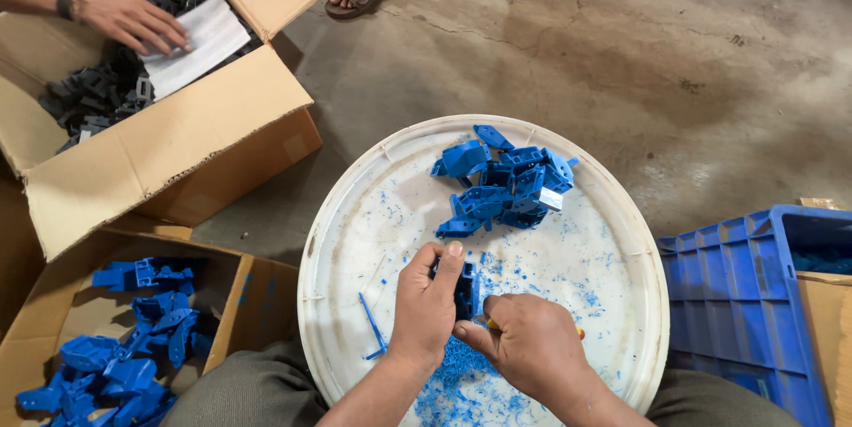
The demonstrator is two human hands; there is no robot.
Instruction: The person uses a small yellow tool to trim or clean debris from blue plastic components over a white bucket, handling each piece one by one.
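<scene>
- Blue plastic part: one, held upright over the near middle of the white round lid, its long axis running near to far.
- Left hand: fingers wrapped shut around the part from the left, thumb lying along its far edge.
- Right hand: closed on a small tool with an orange tip, touching the part's near right side.
- Both hands are equally near.
- Pile of blue parts: roughly a dozen, far on the lid; exact count unclear.
- Blue shavings: too many to count.
- Cardboard boxes: two, left.
- Blue crate: one, right.
- Another person's hand: one, far left.

workshop floor | cracked concrete | cartons of moulded plastic parts
</scene>
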